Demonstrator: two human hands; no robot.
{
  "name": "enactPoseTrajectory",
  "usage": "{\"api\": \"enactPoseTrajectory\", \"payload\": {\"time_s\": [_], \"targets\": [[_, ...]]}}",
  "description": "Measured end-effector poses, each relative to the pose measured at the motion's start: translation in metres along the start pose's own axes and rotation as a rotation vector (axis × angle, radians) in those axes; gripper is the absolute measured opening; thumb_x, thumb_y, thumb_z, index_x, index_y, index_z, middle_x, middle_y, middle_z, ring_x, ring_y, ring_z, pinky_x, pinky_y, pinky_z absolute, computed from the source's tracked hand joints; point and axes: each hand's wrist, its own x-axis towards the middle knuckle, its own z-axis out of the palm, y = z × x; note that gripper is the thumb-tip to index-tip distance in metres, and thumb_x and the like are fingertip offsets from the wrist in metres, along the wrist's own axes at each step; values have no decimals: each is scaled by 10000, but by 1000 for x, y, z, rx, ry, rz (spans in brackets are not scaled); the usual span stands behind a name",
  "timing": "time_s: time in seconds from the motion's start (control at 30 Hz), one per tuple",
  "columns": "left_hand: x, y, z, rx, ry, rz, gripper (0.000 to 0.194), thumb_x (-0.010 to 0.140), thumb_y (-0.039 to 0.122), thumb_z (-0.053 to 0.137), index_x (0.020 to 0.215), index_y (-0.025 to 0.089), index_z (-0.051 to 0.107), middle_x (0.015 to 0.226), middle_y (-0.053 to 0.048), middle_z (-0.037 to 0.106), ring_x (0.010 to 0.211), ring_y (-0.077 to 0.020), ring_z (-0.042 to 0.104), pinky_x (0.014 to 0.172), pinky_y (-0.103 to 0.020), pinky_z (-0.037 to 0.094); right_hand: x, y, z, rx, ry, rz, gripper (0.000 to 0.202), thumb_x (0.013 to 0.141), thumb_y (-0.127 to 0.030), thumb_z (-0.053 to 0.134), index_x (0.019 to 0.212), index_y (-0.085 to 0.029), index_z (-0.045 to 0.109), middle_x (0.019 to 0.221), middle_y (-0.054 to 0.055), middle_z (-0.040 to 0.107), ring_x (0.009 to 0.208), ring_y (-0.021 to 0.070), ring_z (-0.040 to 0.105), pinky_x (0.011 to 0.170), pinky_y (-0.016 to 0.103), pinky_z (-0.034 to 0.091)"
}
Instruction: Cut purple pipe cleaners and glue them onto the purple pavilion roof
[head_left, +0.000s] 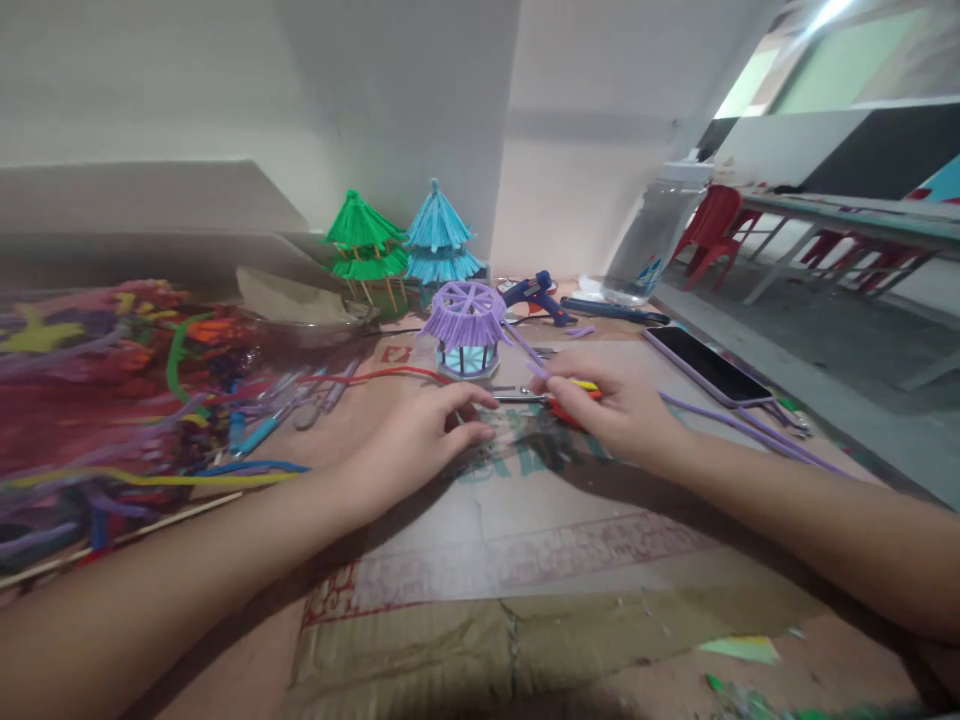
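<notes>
My right hand (619,405) is closed around the red and yellow handles of a pair of scissors (521,395), whose metal blades point left. A purple pipe cleaner (526,345) slants down from the small house toward these fingers; whether they pinch it too, I cannot tell. My left hand (431,430) hovers by the blade tips, thumb and fingers apart, holding nothing visible. Just beyond both hands stands a small purple pipe-cleaner house (466,325) with an open-spoked roof top, dark posts and a light blue floor.
Green (367,250) and blue pipe-cleaner pagodas (441,240) stand behind. A glue gun (541,295), a water bottle (656,235) and a phone (709,365) lie or stand rightward. Tangled pipe cleaners (90,370) heap at left, near a bowl (307,320). Cardboard (465,640) covers the table.
</notes>
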Motion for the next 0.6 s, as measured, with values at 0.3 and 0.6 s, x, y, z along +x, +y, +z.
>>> {"api": "enactPoseTrajectory", "payload": {"time_s": [0.3, 0.6], "targets": [[-7, -8, 25, -200, 85, 135, 410, 908, 248, 647, 1310, 233, 567, 893, -10, 761, 788, -159, 711, 723, -268, 540, -12, 5, 31, -279, -236, -141, 228, 931, -191, 491, 747, -161, 622, 628, 9, 602, 573, 120, 531, 579, 239, 349], [-5, 0, 15, -109, 25, 128, 250, 969, 329, 529, 1047, 215, 737, 994, -32, 778, 883, -189, 707, 833, -302, 529, -12, 9, 24, -438, -141, -311, 251, 953, -245, 485, 804, -177, 675, 613, 22, 609, 600, 147, 517, 597, 271, 321]]}}
